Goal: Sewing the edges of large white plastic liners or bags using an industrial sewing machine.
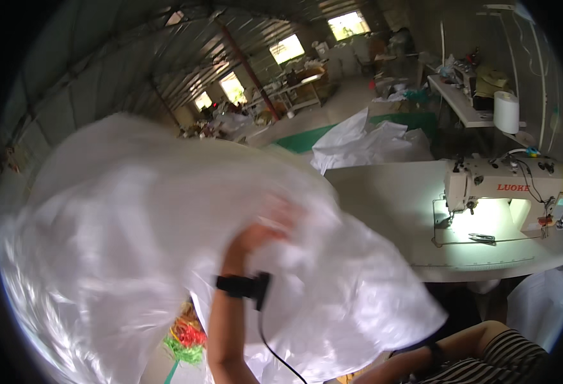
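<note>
Right hand (387,370) is sitting at the lower edge, just past the black band (434,352), a striped sleeve (515,355) showing behind it. Its fingers are not showing, so I'm not telling what that grip is doing. Left hand (274,224) is resting at the middle of the sheet (141,192), wearing a wrist strap (240,286) with a cable. Motion is blurring its fingers; the grip is looking loosely curled, but how far open, or whether it is pinching film, I cannot tell.

Sheet is big, white and glossy, billowing across the left and centre, its right tip hanging in front of the table (384,217). Coloured strands (189,334) are showing low, past its edge.

Step in hand, judging: spreading or turning the sheet beside the machine (512,185). Next move is probably calling for catching an edge, settling the billow and lining that edge up. Loose film could be snagging on the wire guard (434,224) or the snips (482,239), which are lying under the lamp glow.

Farther back, white cloth (371,142) is bunching beyond the table, a thread cone (506,112) is standing to the right, and windows (348,25) are glowing.
</note>
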The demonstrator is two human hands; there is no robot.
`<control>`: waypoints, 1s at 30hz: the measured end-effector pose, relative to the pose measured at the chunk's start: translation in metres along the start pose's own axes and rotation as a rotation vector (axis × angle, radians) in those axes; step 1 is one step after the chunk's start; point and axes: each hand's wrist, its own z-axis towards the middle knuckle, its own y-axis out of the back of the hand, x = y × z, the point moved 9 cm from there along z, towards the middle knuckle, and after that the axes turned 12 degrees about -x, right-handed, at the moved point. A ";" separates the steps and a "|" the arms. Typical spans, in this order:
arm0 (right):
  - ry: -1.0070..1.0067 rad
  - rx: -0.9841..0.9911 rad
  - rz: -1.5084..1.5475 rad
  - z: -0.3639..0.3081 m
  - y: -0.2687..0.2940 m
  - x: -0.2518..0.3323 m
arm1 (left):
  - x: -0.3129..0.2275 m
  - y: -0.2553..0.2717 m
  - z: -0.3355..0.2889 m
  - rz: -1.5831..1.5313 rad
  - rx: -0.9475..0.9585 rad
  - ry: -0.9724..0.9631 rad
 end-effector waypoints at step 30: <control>-0.248 -0.786 -0.222 -0.230 0.208 -0.117 | -0.114 -0.114 -0.071 0.144 0.169 -0.221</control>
